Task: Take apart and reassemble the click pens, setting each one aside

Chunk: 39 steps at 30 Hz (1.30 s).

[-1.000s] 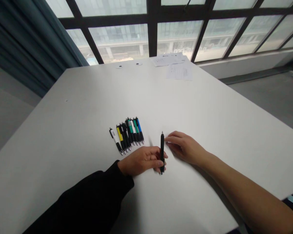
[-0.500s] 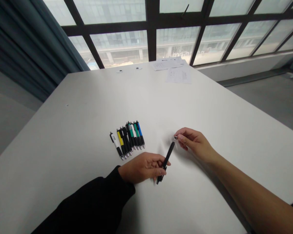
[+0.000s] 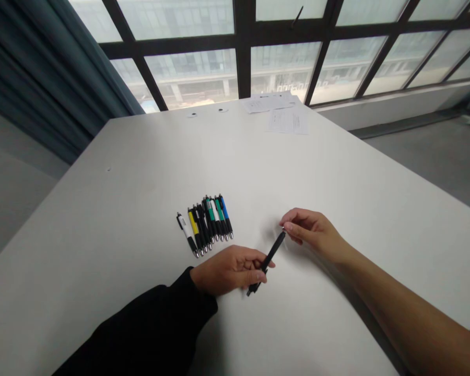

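Observation:
A black pen (image 3: 273, 250) slants up to the right, its clip end at the lower left. My left hand (image 3: 235, 267) is closed around the clip half, between thumb and fingers. At the pen's upper end, my right hand (image 3: 307, 227) pinches a small silver pen tip, mostly hidden by the fingertips. The tip is at or very close to the barrel's end; I cannot tell whether they are joined. Left of the hands lies a row of click pens (image 3: 207, 224) with white, yellow, black, green and blue barrels, silver tips toward me.
The white table (image 3: 149, 156) reaches to the windows. Printed papers (image 3: 285, 121) lie at its far edge, beside two round cable holes (image 3: 222, 110). A blue-grey curtain (image 3: 35, 68) hangs at the far left.
The silver tip, a little apart from the barrel before, is now at its end. The pen has tilted flatter, its upper end moving right. My right hand has shifted slightly down.

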Each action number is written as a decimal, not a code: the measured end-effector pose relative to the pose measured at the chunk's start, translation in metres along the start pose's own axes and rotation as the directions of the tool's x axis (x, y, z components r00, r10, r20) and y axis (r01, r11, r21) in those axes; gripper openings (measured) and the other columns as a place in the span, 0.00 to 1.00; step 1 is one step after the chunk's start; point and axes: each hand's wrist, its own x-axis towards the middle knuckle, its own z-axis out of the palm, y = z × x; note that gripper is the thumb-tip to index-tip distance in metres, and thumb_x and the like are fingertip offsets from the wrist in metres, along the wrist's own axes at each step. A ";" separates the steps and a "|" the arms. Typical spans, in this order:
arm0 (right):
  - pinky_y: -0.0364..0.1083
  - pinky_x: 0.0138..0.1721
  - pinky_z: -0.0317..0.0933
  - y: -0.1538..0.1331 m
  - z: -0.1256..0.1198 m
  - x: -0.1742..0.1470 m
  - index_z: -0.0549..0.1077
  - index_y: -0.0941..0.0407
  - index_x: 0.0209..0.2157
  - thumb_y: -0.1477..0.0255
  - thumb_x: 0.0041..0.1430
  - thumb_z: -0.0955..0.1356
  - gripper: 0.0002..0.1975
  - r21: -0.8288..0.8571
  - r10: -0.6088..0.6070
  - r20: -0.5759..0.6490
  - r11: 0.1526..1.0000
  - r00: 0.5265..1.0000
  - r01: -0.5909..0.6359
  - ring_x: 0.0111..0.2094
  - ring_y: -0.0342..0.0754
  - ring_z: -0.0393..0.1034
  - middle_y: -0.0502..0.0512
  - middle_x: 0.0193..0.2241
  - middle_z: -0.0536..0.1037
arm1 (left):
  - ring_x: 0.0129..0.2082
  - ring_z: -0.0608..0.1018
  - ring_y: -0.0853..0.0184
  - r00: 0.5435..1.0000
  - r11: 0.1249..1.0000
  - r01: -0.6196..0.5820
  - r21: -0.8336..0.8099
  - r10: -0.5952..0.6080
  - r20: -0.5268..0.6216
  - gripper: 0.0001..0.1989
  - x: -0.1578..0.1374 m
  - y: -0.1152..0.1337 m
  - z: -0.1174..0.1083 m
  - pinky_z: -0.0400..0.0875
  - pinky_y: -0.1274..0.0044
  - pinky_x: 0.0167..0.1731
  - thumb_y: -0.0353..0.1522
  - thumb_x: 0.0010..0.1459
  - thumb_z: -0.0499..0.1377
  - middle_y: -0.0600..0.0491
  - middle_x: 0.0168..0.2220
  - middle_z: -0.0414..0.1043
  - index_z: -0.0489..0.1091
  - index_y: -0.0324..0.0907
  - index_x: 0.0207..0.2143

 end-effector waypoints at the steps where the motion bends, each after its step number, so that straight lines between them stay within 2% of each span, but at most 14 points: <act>1: 0.41 0.23 0.51 0.000 -0.001 0.000 0.76 0.58 0.34 0.62 0.57 0.74 0.13 0.011 -0.001 0.006 1.000 1.000 0.001 0.22 0.39 0.58 0.47 0.22 0.68 | 0.28 0.74 0.72 1.000 1.000 0.000 -0.001 0.000 0.001 0.23 0.000 0.000 0.000 0.69 0.81 0.27 0.41 0.59 0.64 0.48 0.33 0.76 0.74 0.37 0.52; 8: 0.41 0.22 0.52 0.007 -0.005 0.001 0.80 0.56 0.37 0.66 0.56 0.75 0.09 0.127 -0.029 0.065 0.992 0.997 0.020 0.22 0.39 0.60 0.49 0.23 0.71 | 0.29 0.74 0.71 1.000 0.999 0.000 -0.043 0.000 0.003 0.23 -0.002 -0.002 -0.001 0.70 0.80 0.27 0.41 0.59 0.63 0.45 0.37 0.77 0.73 0.36 0.52; 13: 0.41 0.21 0.53 0.006 -0.005 0.001 0.80 0.55 0.38 0.68 0.56 0.75 0.09 0.099 -0.062 0.033 0.993 0.997 0.059 0.22 0.38 0.61 0.54 0.32 0.78 | 0.30 0.74 0.71 1.000 0.996 0.002 -0.088 -0.003 -0.012 0.21 -0.002 -0.002 -0.001 0.67 0.80 0.26 0.39 0.61 0.62 0.46 0.38 0.76 0.72 0.37 0.52; 17: 0.41 0.21 0.54 0.003 -0.004 0.000 0.80 0.55 0.39 0.68 0.56 0.75 0.09 0.048 -0.049 -0.002 0.998 0.999 0.049 0.23 0.39 0.61 0.56 0.35 0.80 | 0.30 0.74 0.71 1.000 0.996 -0.008 -0.088 0.008 -0.001 0.19 -0.002 -0.002 -0.002 0.66 0.80 0.26 0.39 0.63 0.60 0.46 0.37 0.75 0.72 0.36 0.52; 35: 0.42 0.23 0.53 -0.002 0.000 0.001 0.79 0.57 0.36 0.62 0.54 0.75 0.13 -0.021 -0.010 -0.068 1.000 0.998 0.008 0.22 0.41 0.61 0.52 0.26 0.76 | 0.30 0.73 0.71 1.000 0.998 0.014 -0.067 -0.015 -0.009 0.21 -0.003 -0.001 -0.002 0.66 0.80 0.26 0.41 0.63 0.60 0.47 0.38 0.75 0.71 0.37 0.52; 39: 0.43 0.22 0.53 -0.004 0.000 0.000 0.78 0.56 0.36 0.60 0.54 0.75 0.15 -0.020 -0.019 -0.076 1.000 0.997 0.017 0.22 0.41 0.61 0.53 0.27 0.76 | 0.30 0.73 0.71 1.000 0.998 0.012 -0.069 -0.013 -0.010 0.22 -0.002 -0.002 -0.002 0.66 0.80 0.26 0.42 0.62 0.60 0.46 0.38 0.75 0.72 0.37 0.52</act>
